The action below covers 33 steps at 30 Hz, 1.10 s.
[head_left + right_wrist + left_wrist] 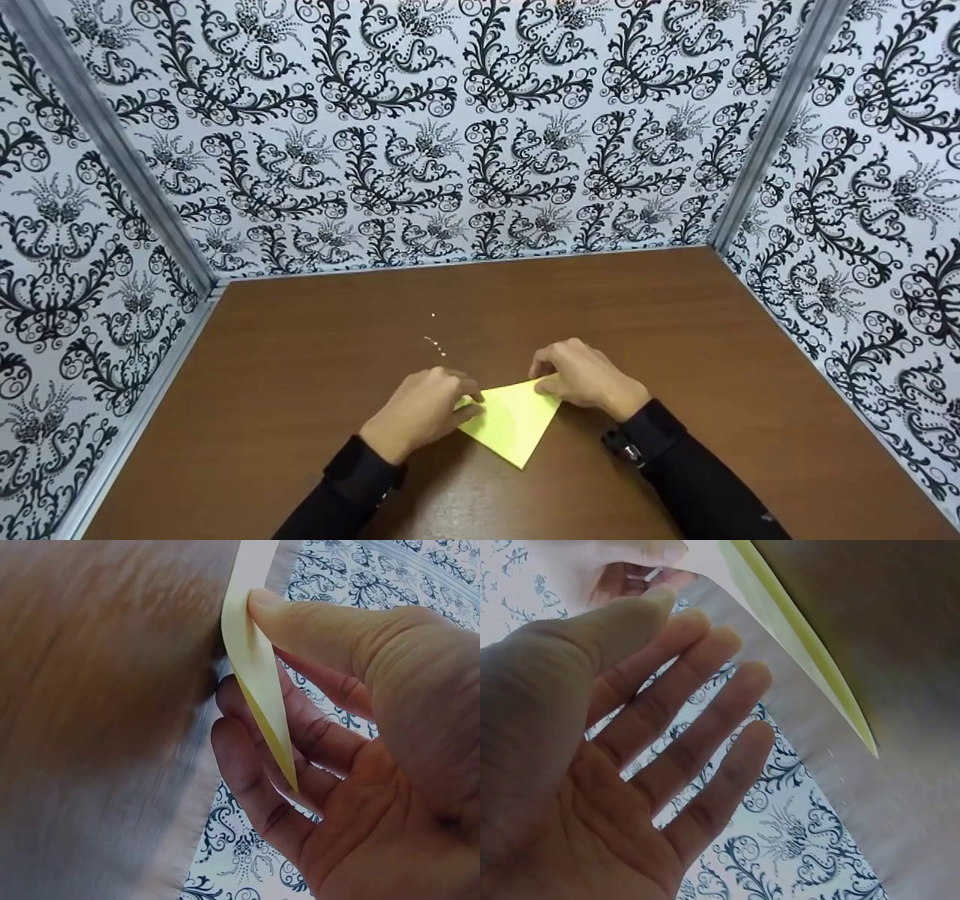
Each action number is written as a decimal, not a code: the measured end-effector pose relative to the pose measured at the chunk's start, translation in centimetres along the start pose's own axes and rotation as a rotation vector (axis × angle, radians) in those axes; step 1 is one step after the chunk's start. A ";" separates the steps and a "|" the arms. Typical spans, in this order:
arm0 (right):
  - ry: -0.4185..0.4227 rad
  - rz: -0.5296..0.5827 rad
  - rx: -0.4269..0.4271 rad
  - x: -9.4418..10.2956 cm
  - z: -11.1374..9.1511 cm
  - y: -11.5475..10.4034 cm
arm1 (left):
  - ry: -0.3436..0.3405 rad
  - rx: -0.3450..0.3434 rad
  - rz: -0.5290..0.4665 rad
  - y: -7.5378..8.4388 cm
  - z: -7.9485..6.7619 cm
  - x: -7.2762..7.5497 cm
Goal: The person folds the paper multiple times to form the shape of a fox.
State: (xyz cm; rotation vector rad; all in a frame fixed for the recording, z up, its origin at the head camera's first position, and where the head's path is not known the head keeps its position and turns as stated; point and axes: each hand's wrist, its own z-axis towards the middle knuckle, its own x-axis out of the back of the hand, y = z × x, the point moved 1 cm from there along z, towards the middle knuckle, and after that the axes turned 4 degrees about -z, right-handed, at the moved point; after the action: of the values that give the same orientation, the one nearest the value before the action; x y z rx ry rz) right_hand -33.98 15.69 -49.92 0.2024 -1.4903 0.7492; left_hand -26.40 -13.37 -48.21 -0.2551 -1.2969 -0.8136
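Yellow paper (519,426), folded to a tip, is held over the table (330,330) between both hands, tip toward the person. Its right corner is pinched by the right hand (589,376), thumb against fingers, probably so that the paper is steadied. The left hand (421,412) is set by the opposite corner, fingers loose and extended, nothing gripped (perhaps placed there as a guide). That corner is partly covered in the head view; whether the tip touches the table cannot be told. Inner layers are hidden; pale flecks (442,354) beyond are too small to identify.
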 end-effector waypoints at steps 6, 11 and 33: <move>0.013 -0.010 0.026 -0.1 -0.1 0.3 | -0.065 -0.008 0.012 0.8 -0.1 -0.2; 0.031 -0.014 0.042 -0.1 -0.3 0.4 | -0.076 -0.015 0.035 1.0 -0.2 -0.4; -0.005 -0.053 0.250 0.8 -2.6 -4.3 | -0.121 -0.005 -0.037 0.5 -0.2 -0.1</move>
State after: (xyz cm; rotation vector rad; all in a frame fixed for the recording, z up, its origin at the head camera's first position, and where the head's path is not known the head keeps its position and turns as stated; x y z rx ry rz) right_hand -29.55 14.12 -48.09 0.4309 -1.3882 0.8915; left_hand -25.93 -13.11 -48.20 -0.2890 -1.4168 -0.8433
